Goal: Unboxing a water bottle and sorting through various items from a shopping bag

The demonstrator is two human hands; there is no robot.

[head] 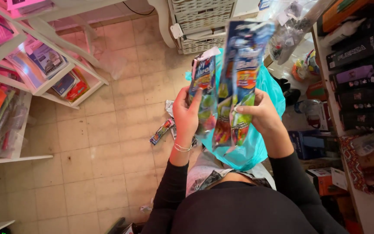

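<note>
1. Two long, flat, colourful packets are shown held up in front of the body, above a turquoise plastic bag (256, 147) that hangs just beneath them; the bag serves as the landmark for all places given here.
2. The left hand (186, 116) is seen clamped on the smaller packet (204, 86), thumb in front, fingers wrapped behind its lower half. This packet lies at the bag's left edge.
3. The right hand (262, 113) is seen closed on the taller packet (241, 73), gripped near its lower end, directly above the bag's middle.
4. Both packets are held with the long axis nearly upright, tops tilted slightly away from the body; the taller one is blurred.
5. The packets stand side by side, edges near or touching; contact cannot be told. The bag's mouth is nearer the right hand.
6. Left of the bag, a few more wrappers (163, 130) lie on the tiled floor (109, 143). Right of the bag, dark boxes fill a shelf (360, 78); beyond the bag stands a white wicker basket (202, 24).
</note>
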